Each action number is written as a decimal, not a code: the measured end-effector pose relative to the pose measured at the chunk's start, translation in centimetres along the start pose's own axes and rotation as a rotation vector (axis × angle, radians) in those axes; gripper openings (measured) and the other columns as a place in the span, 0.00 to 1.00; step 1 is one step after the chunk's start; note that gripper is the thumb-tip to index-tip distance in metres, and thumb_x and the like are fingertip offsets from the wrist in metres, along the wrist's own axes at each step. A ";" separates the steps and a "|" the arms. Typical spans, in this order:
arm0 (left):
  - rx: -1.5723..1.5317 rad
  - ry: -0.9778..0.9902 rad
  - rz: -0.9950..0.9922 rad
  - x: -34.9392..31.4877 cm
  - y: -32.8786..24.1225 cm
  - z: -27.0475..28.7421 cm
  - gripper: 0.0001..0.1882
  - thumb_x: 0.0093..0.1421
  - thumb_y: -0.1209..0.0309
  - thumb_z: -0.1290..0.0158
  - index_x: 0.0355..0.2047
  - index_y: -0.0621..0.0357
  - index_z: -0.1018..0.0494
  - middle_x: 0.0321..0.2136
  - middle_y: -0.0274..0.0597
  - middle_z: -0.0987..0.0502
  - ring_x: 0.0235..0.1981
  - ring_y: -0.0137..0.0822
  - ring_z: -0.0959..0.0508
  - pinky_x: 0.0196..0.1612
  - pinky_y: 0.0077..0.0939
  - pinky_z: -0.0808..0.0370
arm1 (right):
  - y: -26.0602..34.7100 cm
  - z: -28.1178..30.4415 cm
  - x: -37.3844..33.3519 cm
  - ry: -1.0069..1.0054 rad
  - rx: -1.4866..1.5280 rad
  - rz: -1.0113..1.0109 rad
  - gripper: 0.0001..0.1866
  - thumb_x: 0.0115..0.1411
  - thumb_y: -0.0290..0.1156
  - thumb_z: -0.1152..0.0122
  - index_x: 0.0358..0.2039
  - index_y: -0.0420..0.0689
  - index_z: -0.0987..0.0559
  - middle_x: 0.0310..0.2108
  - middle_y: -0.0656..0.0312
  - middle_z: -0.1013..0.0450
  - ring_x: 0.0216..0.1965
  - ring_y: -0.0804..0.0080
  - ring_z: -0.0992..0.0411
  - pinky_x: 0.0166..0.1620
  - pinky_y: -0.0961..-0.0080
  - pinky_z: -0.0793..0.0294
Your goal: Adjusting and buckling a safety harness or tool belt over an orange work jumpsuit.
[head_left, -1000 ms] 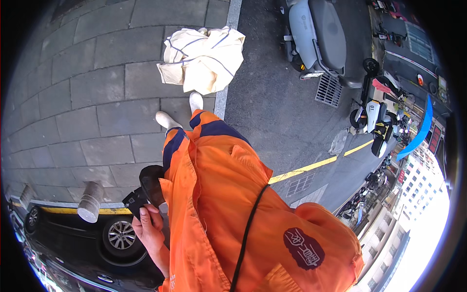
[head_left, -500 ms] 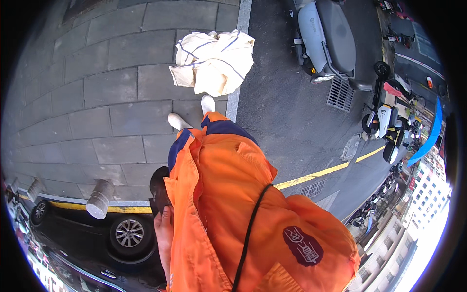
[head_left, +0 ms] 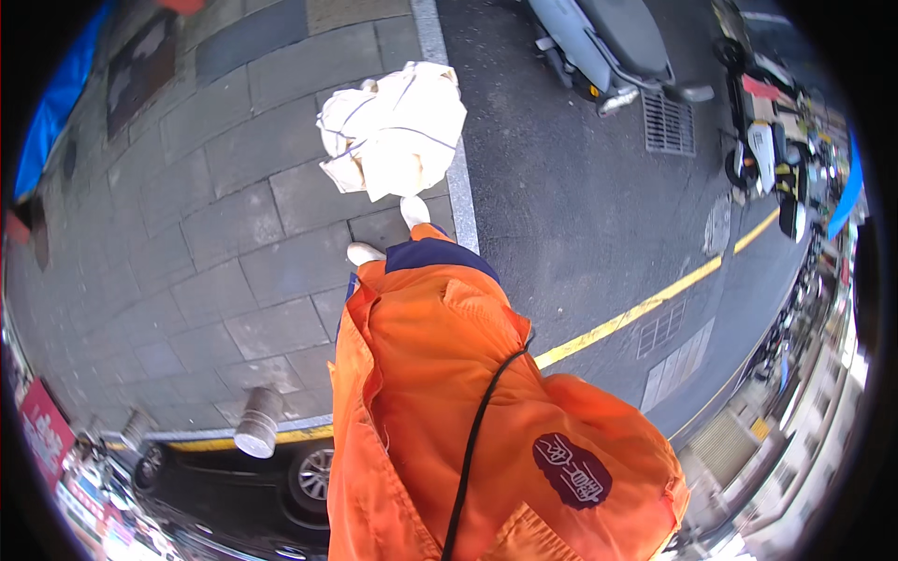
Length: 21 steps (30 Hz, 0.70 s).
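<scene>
Neither of my hands shows at this moment. A crumpled cream-white cloth bundle with thin dark blue lines lies on the paving just beyond my white shoes. It reaches to the pale kerb strip. My orange jacket fills the lower middle, with a black cord hanging across it. Whatever my hands hold is hidden or outside the picture.
A grey-blue scooter stands on the asphalt at the upper right, beside a drain grate. More scooters are parked farther right. A stone bollard and a black car are at the lower left.
My view has turned, bringing a blue sheet in at the upper left. The hand at the lower left, beside a dark object, has gone out of sight. The bundle still lies before my feet.
</scene>
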<state>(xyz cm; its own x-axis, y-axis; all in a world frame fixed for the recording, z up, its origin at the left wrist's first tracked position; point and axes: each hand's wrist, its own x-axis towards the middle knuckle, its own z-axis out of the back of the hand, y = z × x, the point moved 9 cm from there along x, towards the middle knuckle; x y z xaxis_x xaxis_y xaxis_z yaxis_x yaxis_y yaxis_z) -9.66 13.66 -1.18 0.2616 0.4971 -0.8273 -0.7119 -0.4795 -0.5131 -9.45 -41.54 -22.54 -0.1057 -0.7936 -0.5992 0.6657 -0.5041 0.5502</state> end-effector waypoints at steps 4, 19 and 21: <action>0.071 0.071 -0.009 2.5 -0.5 -0.3 0.21 0.74 0.57 0.52 0.25 0.53 0.30 0.18 0.23 0.39 0.20 0.18 0.42 0.24 0.19 0.47 | 2.7 5.6 5.3 0.017 0.301 0.010 0.30 0.71 0.57 0.54 0.15 0.55 0.38 0.09 0.66 0.45 0.09 0.69 0.44 0.15 0.69 0.40; -0.072 -0.055 -0.023 6.8 1.8 5.5 0.21 0.74 0.56 0.53 0.24 0.51 0.31 0.16 0.23 0.41 0.18 0.19 0.45 0.23 0.20 0.48 | 26.7 -9.1 -21.7 1.148 -0.049 0.031 0.32 0.75 0.59 0.66 0.19 0.50 0.36 0.16 0.74 0.51 0.14 0.82 0.56 0.18 0.78 0.59; -0.093 -0.109 -0.028 6.5 1.7 7.3 0.21 0.74 0.56 0.53 0.24 0.51 0.31 0.16 0.23 0.42 0.18 0.19 0.45 0.22 0.20 0.48 | 26.6 -11.6 -25.5 1.364 -0.041 0.088 0.32 0.74 0.60 0.59 0.19 0.49 0.36 0.15 0.74 0.49 0.14 0.82 0.53 0.18 0.79 0.58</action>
<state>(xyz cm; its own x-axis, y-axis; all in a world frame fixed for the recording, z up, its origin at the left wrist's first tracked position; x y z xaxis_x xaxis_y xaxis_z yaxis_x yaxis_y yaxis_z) -13.97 21.37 -5.80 0.2051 0.5842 -0.7852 -0.6404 -0.5266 -0.5591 19.53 -30.79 0.67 0.7276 0.1529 -0.6687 0.6558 -0.4409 0.6128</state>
